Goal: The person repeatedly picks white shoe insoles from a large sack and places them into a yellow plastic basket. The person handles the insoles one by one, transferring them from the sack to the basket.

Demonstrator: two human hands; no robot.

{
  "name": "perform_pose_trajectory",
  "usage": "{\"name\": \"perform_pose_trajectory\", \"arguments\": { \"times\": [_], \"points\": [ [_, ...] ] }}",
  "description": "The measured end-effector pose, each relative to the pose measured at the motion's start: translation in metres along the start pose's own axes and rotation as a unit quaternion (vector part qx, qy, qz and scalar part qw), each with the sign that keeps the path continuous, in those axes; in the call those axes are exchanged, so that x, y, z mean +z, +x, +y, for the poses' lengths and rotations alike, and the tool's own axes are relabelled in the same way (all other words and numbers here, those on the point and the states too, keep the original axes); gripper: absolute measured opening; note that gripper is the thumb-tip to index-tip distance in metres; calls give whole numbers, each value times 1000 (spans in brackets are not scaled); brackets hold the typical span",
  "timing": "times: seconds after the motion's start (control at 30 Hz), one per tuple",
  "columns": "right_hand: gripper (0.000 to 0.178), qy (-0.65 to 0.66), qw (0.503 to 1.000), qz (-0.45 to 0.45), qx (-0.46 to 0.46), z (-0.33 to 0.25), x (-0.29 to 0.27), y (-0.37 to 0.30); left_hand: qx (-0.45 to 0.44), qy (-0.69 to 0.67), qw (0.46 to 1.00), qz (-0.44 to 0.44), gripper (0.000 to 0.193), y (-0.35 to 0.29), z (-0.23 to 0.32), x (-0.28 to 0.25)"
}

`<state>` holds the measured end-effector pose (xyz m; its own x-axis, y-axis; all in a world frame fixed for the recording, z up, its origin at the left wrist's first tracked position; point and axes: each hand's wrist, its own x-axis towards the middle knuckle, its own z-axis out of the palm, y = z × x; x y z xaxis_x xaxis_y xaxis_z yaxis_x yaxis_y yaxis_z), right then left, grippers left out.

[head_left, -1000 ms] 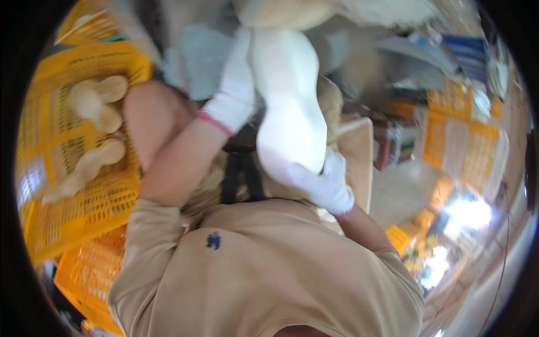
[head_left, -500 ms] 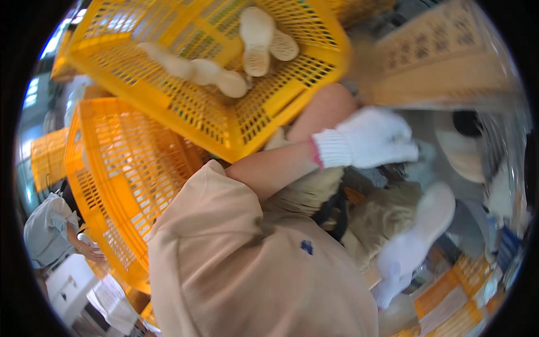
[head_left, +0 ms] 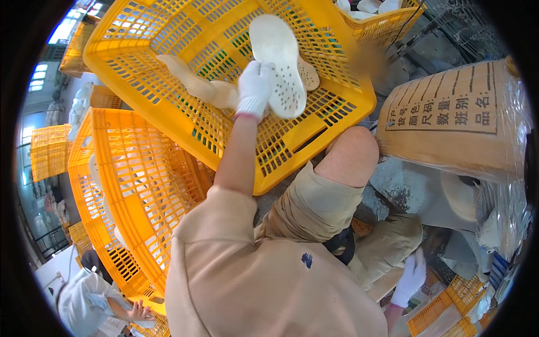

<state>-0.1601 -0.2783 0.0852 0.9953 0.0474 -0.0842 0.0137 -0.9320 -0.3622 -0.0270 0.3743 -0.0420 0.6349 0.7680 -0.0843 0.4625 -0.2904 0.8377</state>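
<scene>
My left hand [head_left: 255, 85], in a white knit glove, is over a yellow perforated crate [head_left: 222, 147]. Its fingers are closed on the edge of a white shoe sole [head_left: 278, 59] dotted with small holes. Partly behind that one, another sole [head_left: 308, 76] lies in the crate. More pale soles [head_left: 193, 81] rest to the left of my hand, partly covered by it. My right hand [head_left: 411, 278], also gloved in white, is low at the right beside my knee. Its fingers are stretched out, and no sole shows in it.
Stacked yellow crates [head_left: 140, 196] holding pale pieces stand at the left. A brown cardboard box [head_left: 443, 112] wrapped in clear film is at the right. Another filled crate [head_left: 382, 28] sits at the back. At the lower left a person [head_left: 92, 303] in light clothing is nearby.
My left hand has swung from the right into the crate and grips a sole there, which appears raised. My right hand no longer shows the white sole it held.
</scene>
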Motion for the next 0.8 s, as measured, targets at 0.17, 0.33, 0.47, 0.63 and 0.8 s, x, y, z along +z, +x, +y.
{"name": "perform_pose_trajectory", "arguments": {
  "times": [0.17, 0.33, 0.47, 0.63, 0.8],
  "points": [
    [59, 465, 876, -122, -33, -149, 10, 36, 423, 30, 840, -338, 16, -156, 105, -66],
    [46, 394, 910, -79, 107, -124, -41, 16, 507, 102, 776, -362, 39, -253, 153, 42],
    [48, 355, 874, 130, 305, -82, -49, -38, 81, -240, 853, -456, 48, -330, 188, 143],
    [66, 207, 942, 243, 104, -78, -4, -58, -269, -428, 661, -554, 36, -398, 209, 237],
    [57, 50, 959, 280, -8, -63, -21, 50, -287, -440, 632, -570, 34, -354, 234, 323]
  ]
}}
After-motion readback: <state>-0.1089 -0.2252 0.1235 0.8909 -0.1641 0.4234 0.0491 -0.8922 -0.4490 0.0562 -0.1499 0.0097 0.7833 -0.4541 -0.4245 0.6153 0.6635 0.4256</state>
